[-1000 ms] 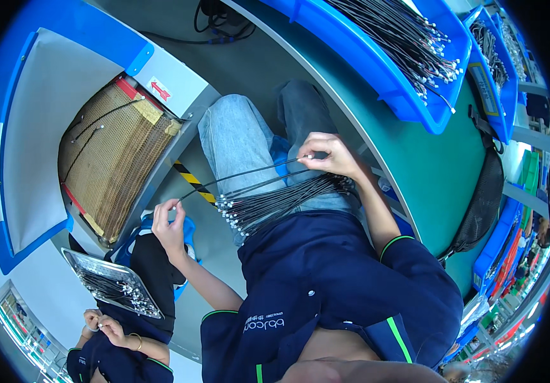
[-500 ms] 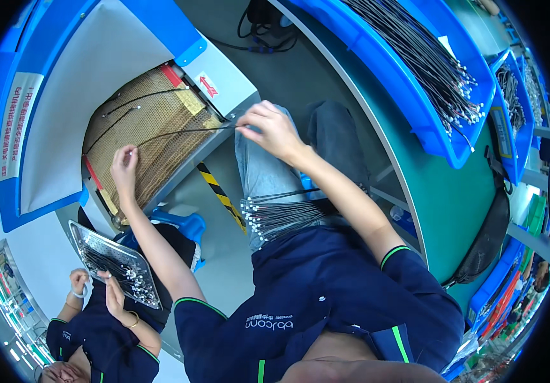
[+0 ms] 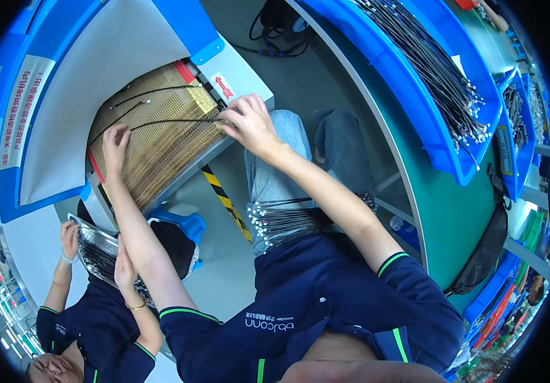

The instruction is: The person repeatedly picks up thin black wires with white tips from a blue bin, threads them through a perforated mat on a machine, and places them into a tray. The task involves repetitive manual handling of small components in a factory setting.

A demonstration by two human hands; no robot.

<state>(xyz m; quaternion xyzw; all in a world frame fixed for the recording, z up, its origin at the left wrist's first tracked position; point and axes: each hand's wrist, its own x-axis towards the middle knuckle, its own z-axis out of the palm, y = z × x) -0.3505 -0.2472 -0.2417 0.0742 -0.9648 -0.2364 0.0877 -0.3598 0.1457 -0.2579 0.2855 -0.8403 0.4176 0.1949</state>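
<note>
A thin black cable point(image 3: 173, 120) stretches between my two hands, just over or on the brown mesh belt point(image 3: 153, 153). My left hand point(image 3: 116, 142) is closed in a pinch at its left end, above the belt. The other end sits in the pinched fingers of my right hand point(image 3: 249, 125), at the belt's near right edge. More black cables point(image 3: 115, 119) with small light connectors lie on the mesh beyond. Across my lap rests a bundle of black cables point(image 3: 287, 222), their white connectors pointing left.
A blue and white machine housing point(image 3: 109, 57) arches over the belt. At lower left a co-worker's hands hold a metal tray point(image 3: 96, 233) of cables, close to my left forearm. On the right, a green table point(image 3: 437, 210) carries a blue bin point(image 3: 409, 108) full of black cables.
Both my hands have moved up and left, bringing the cable farther over the belt. The co-worker's hands and tray have shifted, the tray now partly behind my left arm.
</note>
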